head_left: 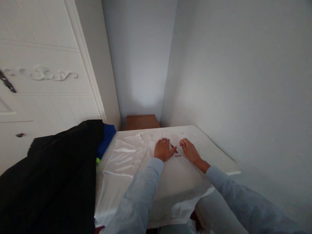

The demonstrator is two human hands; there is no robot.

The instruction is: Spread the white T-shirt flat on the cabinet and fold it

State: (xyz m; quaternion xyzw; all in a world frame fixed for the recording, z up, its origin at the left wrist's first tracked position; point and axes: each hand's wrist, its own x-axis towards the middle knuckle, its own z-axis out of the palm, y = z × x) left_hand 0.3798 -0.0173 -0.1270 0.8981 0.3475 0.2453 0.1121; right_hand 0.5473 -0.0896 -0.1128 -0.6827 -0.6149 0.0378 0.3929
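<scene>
A white T-shirt with a small dark print lies spread over a white table, its lower edge hanging over the front. One sleeve is spread out at the left. My left hand rests flat on the shirt just left of the print, fingers extended and thumb pointing right. To the right of the print, my right hand has its fingers curled together at the shirt's surface; whether fabric is between them is too small to tell.
Black clothing is heaped at the left, with a blue garment behind it. A white wardrobe stands at the left. Behind the table is a brown wooden box; grey walls rise behind and at the right.
</scene>
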